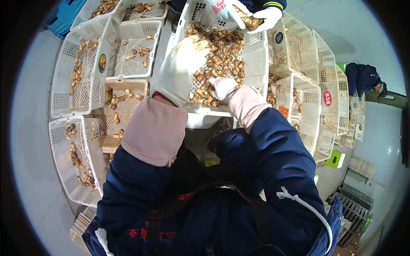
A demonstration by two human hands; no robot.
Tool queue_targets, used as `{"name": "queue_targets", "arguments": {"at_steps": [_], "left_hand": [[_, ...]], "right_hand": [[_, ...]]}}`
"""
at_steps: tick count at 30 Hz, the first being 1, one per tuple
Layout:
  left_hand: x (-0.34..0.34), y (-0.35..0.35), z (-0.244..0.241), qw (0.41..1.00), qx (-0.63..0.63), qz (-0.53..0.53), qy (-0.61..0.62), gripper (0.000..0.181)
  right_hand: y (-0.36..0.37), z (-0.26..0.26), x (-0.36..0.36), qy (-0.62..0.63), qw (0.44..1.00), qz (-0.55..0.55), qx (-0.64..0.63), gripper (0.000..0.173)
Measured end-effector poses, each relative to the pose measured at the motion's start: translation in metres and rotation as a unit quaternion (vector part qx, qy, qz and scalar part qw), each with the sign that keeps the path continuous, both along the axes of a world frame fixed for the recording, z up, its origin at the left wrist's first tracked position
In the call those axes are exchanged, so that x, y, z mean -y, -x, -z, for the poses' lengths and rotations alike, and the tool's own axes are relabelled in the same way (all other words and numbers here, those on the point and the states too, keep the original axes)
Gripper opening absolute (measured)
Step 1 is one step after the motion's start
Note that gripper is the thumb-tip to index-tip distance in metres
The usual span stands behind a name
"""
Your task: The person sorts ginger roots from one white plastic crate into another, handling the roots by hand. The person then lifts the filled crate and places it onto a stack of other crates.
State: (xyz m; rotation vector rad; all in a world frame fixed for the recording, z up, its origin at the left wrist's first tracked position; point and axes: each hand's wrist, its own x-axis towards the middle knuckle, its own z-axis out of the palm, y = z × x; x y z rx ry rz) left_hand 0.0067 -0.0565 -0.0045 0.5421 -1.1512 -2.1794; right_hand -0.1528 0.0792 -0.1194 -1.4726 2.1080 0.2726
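A white perforated plastic crate (263,64) stands before me, with many brown-and-cream mushrooms (221,57) that look like matsutake spread over its floor. My left hand (182,65), in a white glove, reaches over the crate's left side. Its fingers are extended above the mushrooms, and no object shows in it. Low in the crate, my right hand (225,88) wears a white glove with red print. Its fingers curl down among the mushrooms at the near end; the fingertips are partly hidden, so a hold on one cannot be made out.
Across the crate, another person's gloved hands (268,19) hold a large mushroom (248,20). Crates with scattered mushrooms stand on my left, among them a white crate (155,48). More crates (304,108) line the right. A person in dark clothing (362,76) is farther right, beyond a green stool (334,159).
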Motion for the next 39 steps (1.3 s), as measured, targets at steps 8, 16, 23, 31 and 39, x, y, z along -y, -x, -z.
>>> {"name": "queue_targets", "arguments": {"at_steps": [8, 16, 23, 31, 39], "left_hand": [[-0.002, -0.004, 0.002, 0.996, 0.033, 0.038, 0.073, 0.043], [-0.004, -0.007, -0.009, 0.993, -0.013, 0.100, 0.066, 0.035], [-0.005, -0.003, -0.023, 0.995, -0.004, 0.086, -0.056, 0.034], [-0.004, 0.009, 0.007, 0.696, 0.197, -0.137, 0.677, 0.032], [-0.008, 0.012, -0.016, 0.683, 0.120, -0.110, 0.712, 0.025]], "right_hand": [[-0.005, -0.114, 0.019, 0.349, 0.816, 0.206, 0.413, 0.047], [0.032, -0.039, -0.010, 0.259, 0.943, 0.179, 0.109, 0.026], [-0.002, 0.036, -0.006, 0.102, 0.988, -0.090, 0.067, 0.049], [-0.014, 0.014, 0.024, -0.066, 0.975, -0.212, -0.011, 0.060], [0.028, 0.035, -0.004, -0.099, 0.990, -0.073, -0.068, 0.039]]}}
